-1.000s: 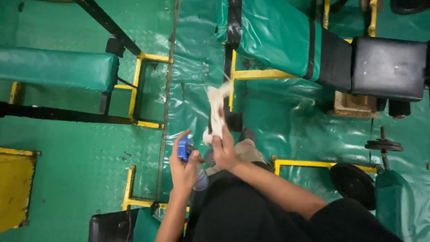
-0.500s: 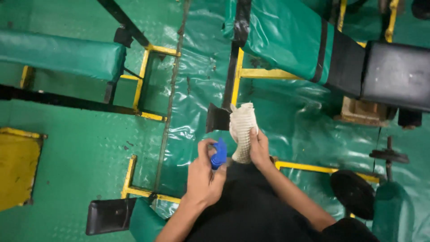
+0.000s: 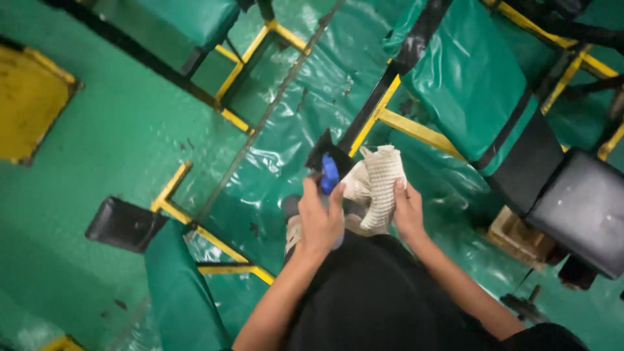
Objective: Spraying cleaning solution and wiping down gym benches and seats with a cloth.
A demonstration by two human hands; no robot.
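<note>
My left hand (image 3: 318, 221) grips a spray bottle with a blue trigger head (image 3: 329, 174), held upright in front of my body. The nozzle points toward a cream knitted cloth (image 3: 379, 185). My right hand (image 3: 408, 211) holds that cloth from its right side, bunched and hanging just beside the bottle. Both hands sit close together above my dark trousers, over the green floor.
A green padded bench with a black seat section (image 3: 520, 130) on a yellow and black frame (image 3: 416, 130) stands to the right. Another green pad (image 3: 179, 286) with a black end lies lower left. A yellow plate (image 3: 29, 104) is upper left. Shiny green sheeting (image 3: 273, 143) covers the floor.
The view has tilted and swung, so the benches now run diagonally. My hands have come closer together, with the spray head raised right beside the cloth.
</note>
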